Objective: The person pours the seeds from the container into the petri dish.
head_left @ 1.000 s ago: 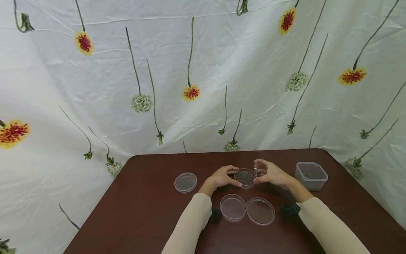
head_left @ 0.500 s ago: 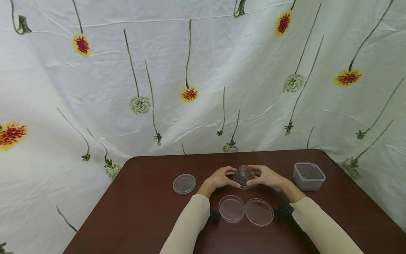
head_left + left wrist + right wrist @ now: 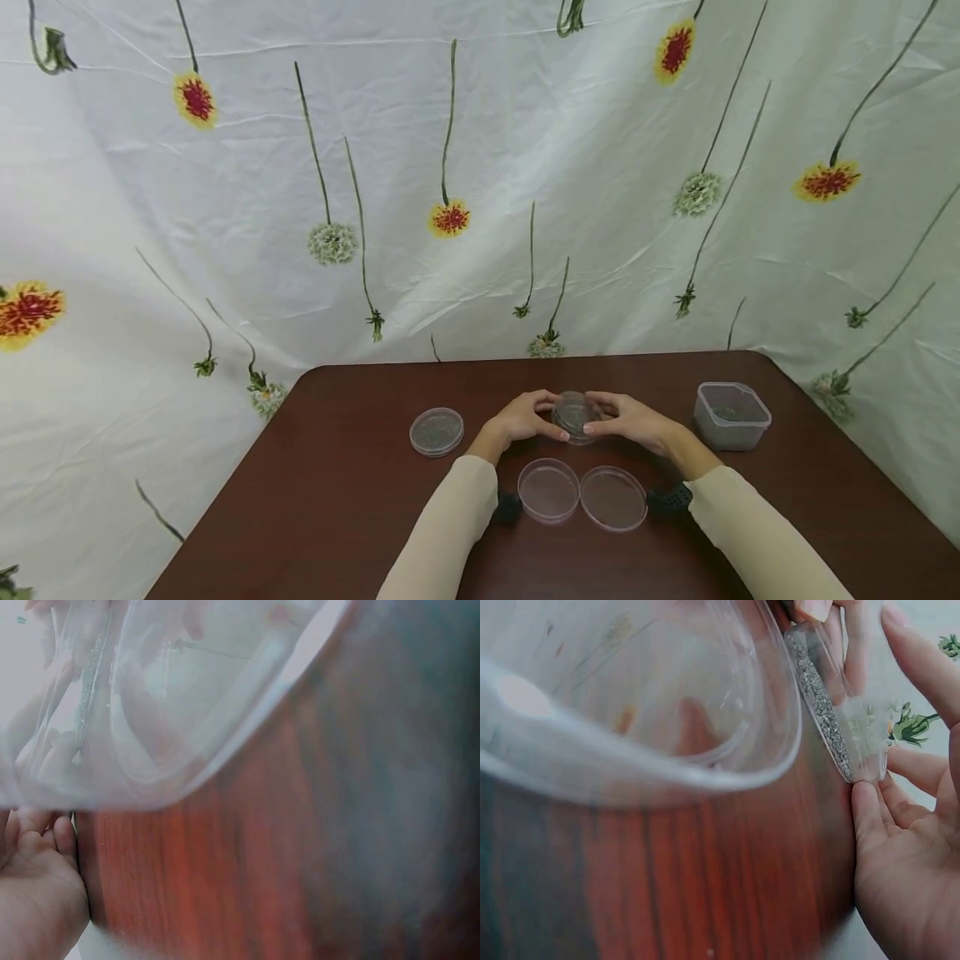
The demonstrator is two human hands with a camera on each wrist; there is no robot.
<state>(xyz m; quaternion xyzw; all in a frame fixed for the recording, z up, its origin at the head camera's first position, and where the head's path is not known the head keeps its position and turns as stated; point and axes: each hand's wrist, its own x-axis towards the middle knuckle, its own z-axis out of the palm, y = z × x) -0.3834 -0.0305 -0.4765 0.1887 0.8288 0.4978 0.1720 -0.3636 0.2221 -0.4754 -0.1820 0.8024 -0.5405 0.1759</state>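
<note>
A round clear petri dish (image 3: 572, 435) with grey granules (image 3: 821, 705) inside sits on the table between both hands. My left hand (image 3: 523, 418) grips its left side, thumb in front and fingers behind. From the right, my right hand (image 3: 633, 419) holds the clear lid (image 3: 576, 407) by its edge, over the dish. Whether the lid is fully seated cannot be made out. In the right wrist view the granules form a band along the dish's bottom. Nearer the body, two clear dish halves (image 3: 548, 490) lie side by side, large and blurred in both wrist views.
Left of the hands stands another petri dish (image 3: 437, 432) with grey contents. A square translucent plastic tub (image 3: 733, 417), with some dark material at its bottom, is at the right. The dark brown table (image 3: 337, 517) ends at a flower-printed white cloth (image 3: 405, 150).
My right hand has moved left, bringing the lid from upright beside the dish, through a tilt, to lying over it. The left hand has kept its hold on the dish.
</note>
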